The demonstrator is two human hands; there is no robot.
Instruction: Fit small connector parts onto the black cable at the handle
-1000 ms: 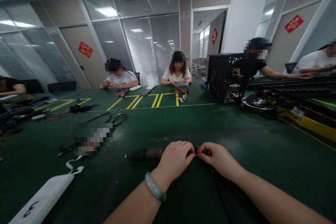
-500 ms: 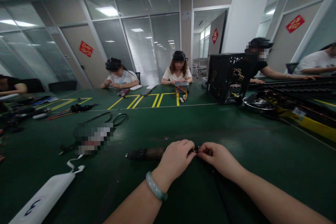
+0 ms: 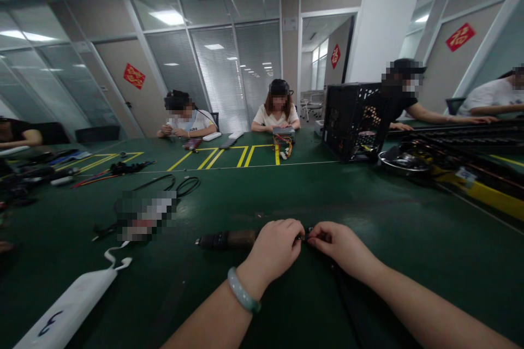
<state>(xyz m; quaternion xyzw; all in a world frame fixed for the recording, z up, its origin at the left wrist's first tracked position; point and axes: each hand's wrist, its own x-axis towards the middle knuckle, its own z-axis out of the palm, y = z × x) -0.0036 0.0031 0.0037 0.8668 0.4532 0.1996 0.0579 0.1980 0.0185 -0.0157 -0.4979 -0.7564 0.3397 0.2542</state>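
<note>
A cylindrical tool (image 3: 229,240) with a ribbed black end and a brownish barrel lies on the green bench, pointing left. My left hand (image 3: 272,248) rests over its rear part, with a pale green bangle (image 3: 244,290) on the wrist. My right hand (image 3: 338,248) comes in from the right. The fingertips of both hands meet on a small black part (image 3: 305,238) at the tool's rear end, which they mostly hide. A dark cable (image 3: 347,297) runs from under my right hand toward the near edge.
A white strapped pouch (image 3: 69,305) lies at the lower left, beside a pixelated object (image 3: 145,217) and black cable loops (image 3: 180,185). A black mesh computer case (image 3: 356,122) and wired equipment (image 3: 409,161) stand to the right. Several co-workers sit around the bench.
The camera view has levelled slightly. My hands stay at the tool's rear end, with only small finger shifts.
</note>
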